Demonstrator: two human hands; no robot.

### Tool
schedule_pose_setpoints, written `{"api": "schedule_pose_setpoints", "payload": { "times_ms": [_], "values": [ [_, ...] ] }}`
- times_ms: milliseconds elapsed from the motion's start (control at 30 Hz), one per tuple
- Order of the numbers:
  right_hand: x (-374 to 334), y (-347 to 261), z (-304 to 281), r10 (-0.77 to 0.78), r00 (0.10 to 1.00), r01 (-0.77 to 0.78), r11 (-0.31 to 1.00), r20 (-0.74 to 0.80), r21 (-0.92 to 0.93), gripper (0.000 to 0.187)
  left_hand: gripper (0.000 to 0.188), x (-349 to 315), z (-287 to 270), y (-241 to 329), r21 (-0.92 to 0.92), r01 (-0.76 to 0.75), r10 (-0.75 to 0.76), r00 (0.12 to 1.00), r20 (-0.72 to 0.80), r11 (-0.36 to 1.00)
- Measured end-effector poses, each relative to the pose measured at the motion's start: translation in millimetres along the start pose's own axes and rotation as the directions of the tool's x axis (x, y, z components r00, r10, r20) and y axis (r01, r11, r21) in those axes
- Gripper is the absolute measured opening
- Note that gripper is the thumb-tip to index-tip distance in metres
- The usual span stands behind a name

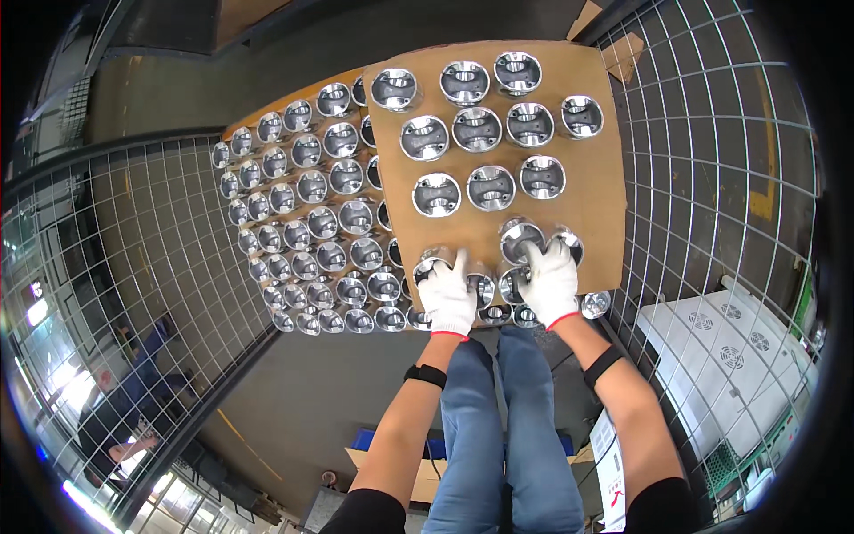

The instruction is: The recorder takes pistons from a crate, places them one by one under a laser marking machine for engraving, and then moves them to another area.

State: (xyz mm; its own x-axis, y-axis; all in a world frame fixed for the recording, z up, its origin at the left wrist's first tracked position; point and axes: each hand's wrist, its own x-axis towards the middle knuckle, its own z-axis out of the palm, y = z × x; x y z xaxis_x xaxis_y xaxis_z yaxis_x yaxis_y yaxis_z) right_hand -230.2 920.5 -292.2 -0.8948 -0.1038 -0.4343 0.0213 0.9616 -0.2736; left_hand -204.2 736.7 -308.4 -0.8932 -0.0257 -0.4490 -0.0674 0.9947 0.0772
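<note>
Downward, past two forearms (400, 432) with black bands (425, 376), blue-jeaned legs (467, 400) are seen before the near edge of a brown cardboard sheet (592, 200). At its near left corner, silvery metal pistons (427, 261) are touched by the left hand (447, 292), white-gloved and red-cuffed; its fingers are laid over them, but whether one is grasped cannot be told. Near the right corner, a cluster of pistons (516, 232) is partly covered by the right hand (551, 278), gloved alike, its fingers bent onto them; its grip cannot be made out either. Farther off, ten more pistons (491, 190) are set in three loose rows toward the far edge, hollow ends up. Past the sheet's left edge, a lower layer of pistons (355, 217) is arranged in close rows. Both sides are flanked by wire mesh (712, 133); beyond it at right, a white cabinet (703, 356) with round vents is seen.
</note>
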Motion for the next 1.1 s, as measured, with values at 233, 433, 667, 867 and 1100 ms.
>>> {"api": "schedule_pose_setpoints", "payload": {
  "times_ms": [233, 433, 667, 867, 1100],
  "values": [
    [-12.0, -0.6, 24.4, 0.169, 0.980, -0.158, 0.981, -0.102, 0.110, 0.032, 0.080, 23.3, -22.8, -2.4, -0.071, 0.098, -0.101, 0.994, -0.033, 0.993],
    [-49.9, 19.7, 8.6, 0.149, 0.989, -0.144, 0.969, -0.007, 0.202, 0.024, 0.079, 55.4, -41.4, 3.3, -0.094, 0.172, -0.177, 0.984, -0.036, 0.980],
    [-137.9, 14.1, -11.7, 0.196, 0.968, -0.227, 0.949, 0.156, 0.218, 0.029, 0.052, 68.8, -50.3, 5.3, -0.146, 0.211, -0.223, 0.972, -0.073, 0.967],
    [-189.0, -11.1, -19.1, 0.328, 0.932, -0.355, 0.912, 0.154, 0.205, 0.040, 0.048, 65.3, -49.2, -14.2, -0.115, 0.127, -0.139, 0.984, -0.109, 0.985],
    [-306.8, -72.8, -74.3, 0.548, 0.796, -0.370, 0.776, -0.256, 0.511, 0.029, 0.058, -48.1, -139.0, -97.5, 0.021, -0.149, 0.148, 0.989, 0.013, 0.989]
  ]
}}
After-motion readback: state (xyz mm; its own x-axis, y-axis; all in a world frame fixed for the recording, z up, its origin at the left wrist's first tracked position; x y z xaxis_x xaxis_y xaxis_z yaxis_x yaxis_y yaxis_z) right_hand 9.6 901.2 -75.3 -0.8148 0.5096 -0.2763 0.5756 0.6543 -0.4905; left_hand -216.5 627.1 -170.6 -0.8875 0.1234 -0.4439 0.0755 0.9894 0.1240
